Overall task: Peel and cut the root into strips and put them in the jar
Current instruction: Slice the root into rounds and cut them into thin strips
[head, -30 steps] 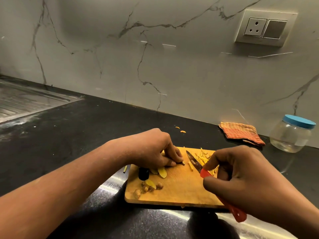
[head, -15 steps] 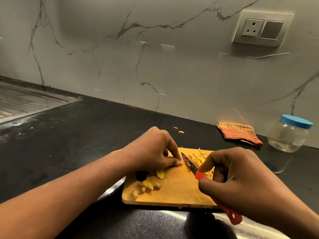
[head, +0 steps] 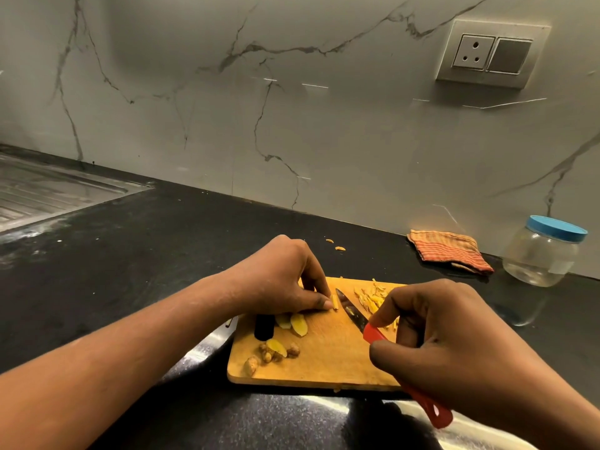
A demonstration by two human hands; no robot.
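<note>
Several strips (head: 370, 298) lie cut mid-frame; left hand (head: 285, 280) pinches a slice (head: 334, 302), right hand (head: 454, 345) grips the knife (head: 354, 315); jar (head: 542, 254) at right lidded, unfilled.

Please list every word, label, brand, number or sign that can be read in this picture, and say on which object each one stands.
None: no readable text shows anywhere in the picture.
The jar and its blue lid carry no label.
The socket plate, the red knife handle and the cloth show no lettering or marks.
</note>
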